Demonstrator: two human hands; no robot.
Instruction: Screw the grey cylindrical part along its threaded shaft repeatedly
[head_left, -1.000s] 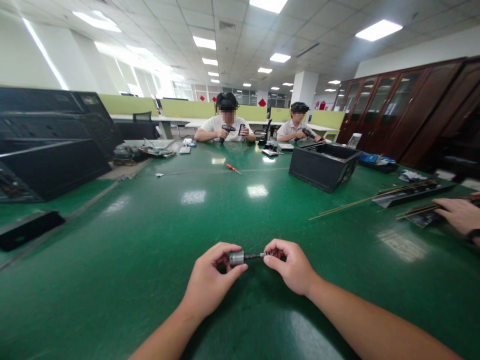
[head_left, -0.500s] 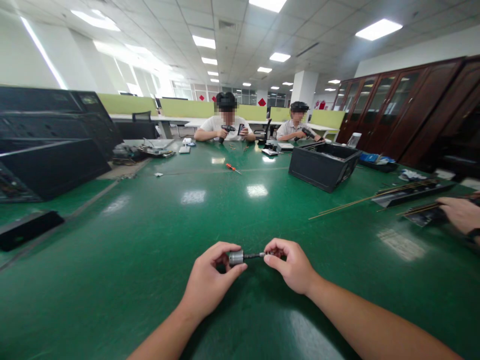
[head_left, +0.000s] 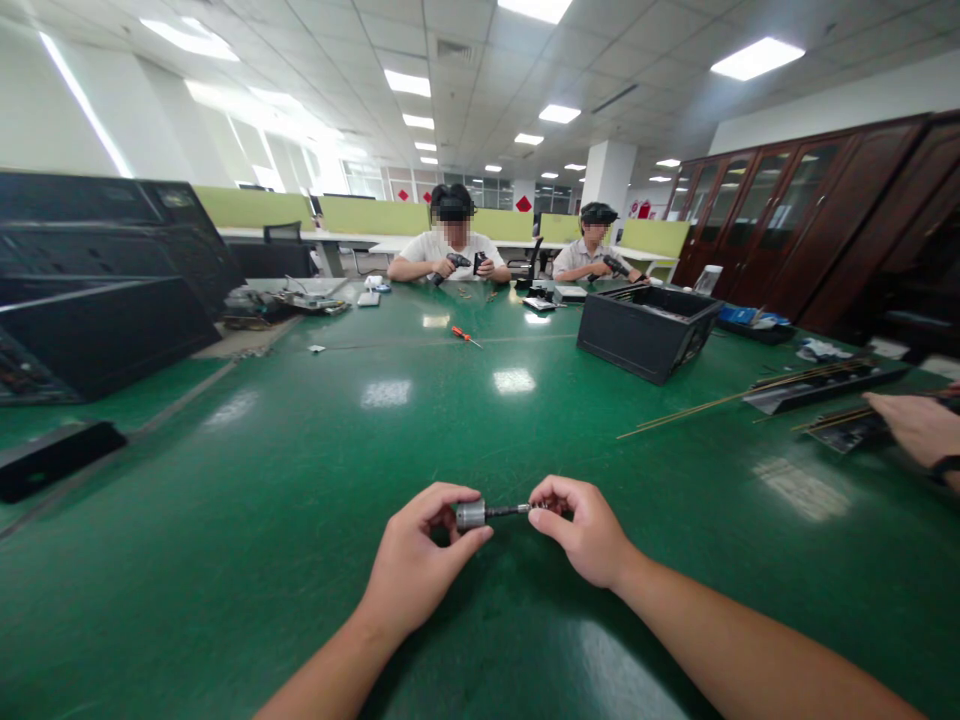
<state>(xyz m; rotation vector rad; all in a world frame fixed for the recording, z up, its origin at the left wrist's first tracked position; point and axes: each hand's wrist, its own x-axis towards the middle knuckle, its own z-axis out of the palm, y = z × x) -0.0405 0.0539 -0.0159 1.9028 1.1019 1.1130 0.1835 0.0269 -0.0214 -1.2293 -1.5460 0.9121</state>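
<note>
Toward the near edge of the bench (head_left: 300, 470), holding a metal rod (head_left: 507, 511) crosswise, with thick end pointing left; gripping this in half-open left hand (head_left: 412, 550), pinching thin end in curled right hand (head_left: 589, 530).

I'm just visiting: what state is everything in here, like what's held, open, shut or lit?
Left hand: closed on the part's thick end
Right hand: pinching its thin end
Metal part: held sideways between both hands
Orange screwdriver: lying on the table
Black case: open on top
Middle co-worker's drill: held; running or not, can't tell
Glass-fronted cabinet doors: shut
Ceiling lights: lit
</note>
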